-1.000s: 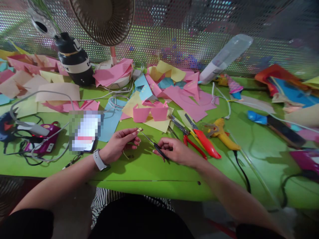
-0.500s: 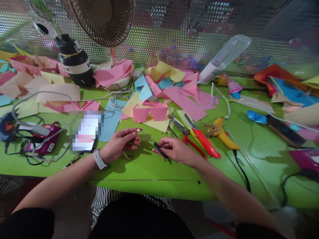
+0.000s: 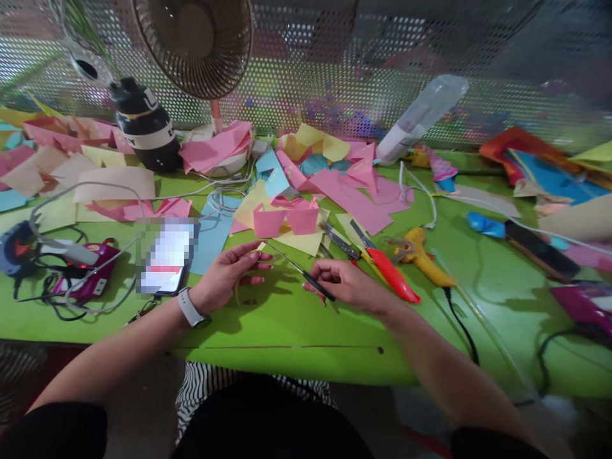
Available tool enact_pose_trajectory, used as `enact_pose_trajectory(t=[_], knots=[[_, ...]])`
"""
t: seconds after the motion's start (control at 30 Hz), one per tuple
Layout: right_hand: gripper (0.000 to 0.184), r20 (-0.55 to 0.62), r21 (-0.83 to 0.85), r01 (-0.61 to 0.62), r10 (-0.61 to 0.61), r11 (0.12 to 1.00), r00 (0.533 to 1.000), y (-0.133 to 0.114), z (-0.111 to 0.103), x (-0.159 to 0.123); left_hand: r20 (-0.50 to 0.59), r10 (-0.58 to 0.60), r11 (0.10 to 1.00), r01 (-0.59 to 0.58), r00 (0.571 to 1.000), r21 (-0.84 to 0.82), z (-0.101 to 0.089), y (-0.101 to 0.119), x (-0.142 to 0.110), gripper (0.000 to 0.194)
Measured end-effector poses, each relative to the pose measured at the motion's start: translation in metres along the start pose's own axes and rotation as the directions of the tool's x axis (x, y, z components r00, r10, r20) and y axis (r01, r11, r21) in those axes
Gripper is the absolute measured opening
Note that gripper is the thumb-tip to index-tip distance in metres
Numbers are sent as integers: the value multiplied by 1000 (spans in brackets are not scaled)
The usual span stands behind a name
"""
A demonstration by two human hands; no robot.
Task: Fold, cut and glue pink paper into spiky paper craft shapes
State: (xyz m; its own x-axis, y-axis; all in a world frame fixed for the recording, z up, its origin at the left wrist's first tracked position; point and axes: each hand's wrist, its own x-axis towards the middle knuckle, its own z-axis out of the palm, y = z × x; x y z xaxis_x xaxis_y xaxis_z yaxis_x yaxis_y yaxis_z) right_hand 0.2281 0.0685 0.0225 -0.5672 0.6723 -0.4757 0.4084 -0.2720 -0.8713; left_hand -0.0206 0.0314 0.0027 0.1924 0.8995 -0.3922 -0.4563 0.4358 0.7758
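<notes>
My left hand (image 3: 227, 275) pinches a tiny yellowish scrap of paper (image 3: 261, 246) between thumb and fingertips, just above the green table (image 3: 287, 325). A white watch sits on that wrist. My right hand (image 3: 347, 285) is closed on a thin black-handled metal tool (image 3: 301, 273), probably tweezers, whose tip reaches the scrap. A folded pink paper piece (image 3: 285, 218) stands just beyond both hands.
Coloured paper sheets litter the table. Red-handled scissors (image 3: 382, 268) and a yellow glue gun (image 3: 428, 262) lie right of my hand. A phone (image 3: 165, 258) and purple device (image 3: 88, 277) lie left. A fan (image 3: 198, 44), black bottle (image 3: 146, 124) and clear bottle (image 3: 421, 115) stand at the back.
My right hand and the tool shifted slightly right and up. The view drifted a little; my left hand keeps its pinch on the scrap.
</notes>
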Motion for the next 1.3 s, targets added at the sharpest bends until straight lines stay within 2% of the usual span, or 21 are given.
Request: enact_pose_trajectory(t=[0.27, 0.53, 0.97, 1.13, 1.3], knots=[[44, 39, -22, 22, -21, 1000, 999, 9, 1, 4, 28, -11, 1000, 11, 1000, 5, 0, -1, 0, 14], [42, 28, -55, 32, -30, 998, 999, 13, 3, 6, 31, -20, 1000, 20, 999, -2, 0, 0, -1, 14], [42, 34, 18, 40, -41, 999, 999, 25, 2, 9, 21, -22, 1000, 22, 1000, -2, 1, 2, 0, 14], [45, 1, 25, 22, -22, 999, 1000, 20, 1, 9, 15, -62, 998, 62, 998, -5, 2, 3, 0, 9], [47, -17, 31, -9, 10, 999, 1000, 15, 1, 8, 19, -51, 999, 51, 999, 16, 1, 3, 0, 7]])
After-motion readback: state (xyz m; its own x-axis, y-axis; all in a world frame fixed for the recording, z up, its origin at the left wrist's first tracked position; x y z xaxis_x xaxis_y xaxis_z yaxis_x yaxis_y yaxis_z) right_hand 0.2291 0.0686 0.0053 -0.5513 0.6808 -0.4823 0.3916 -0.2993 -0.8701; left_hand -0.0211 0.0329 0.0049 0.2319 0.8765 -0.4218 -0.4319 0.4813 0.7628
